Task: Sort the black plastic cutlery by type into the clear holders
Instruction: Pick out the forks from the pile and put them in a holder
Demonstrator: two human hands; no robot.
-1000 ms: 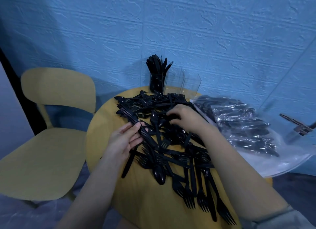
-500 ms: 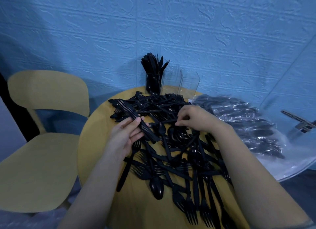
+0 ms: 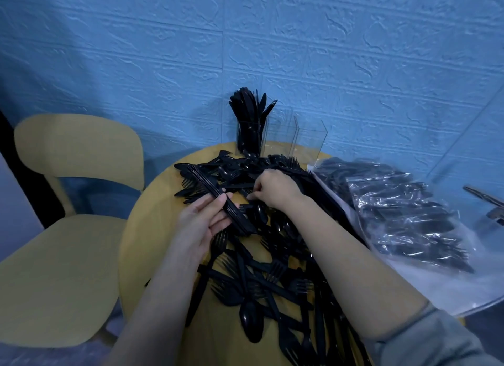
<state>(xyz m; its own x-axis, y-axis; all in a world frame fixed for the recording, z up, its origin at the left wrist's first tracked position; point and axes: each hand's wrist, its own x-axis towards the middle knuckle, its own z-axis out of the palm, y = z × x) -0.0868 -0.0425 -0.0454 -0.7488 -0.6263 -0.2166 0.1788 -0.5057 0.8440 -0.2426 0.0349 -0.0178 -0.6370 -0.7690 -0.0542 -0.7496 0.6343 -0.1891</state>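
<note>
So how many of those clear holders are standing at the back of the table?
3, as far as I can tell, in a row by the wall: the left holder packed with black cutlery, a middle holder and a right holder, both apparently empty. The clear walls make edges uncertain.

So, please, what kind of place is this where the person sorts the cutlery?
Probably a small indoor room set up for the task, not a real dining place: a round yellow table pushed against a blue textured wall, and one yellow chair beside it.
</note>
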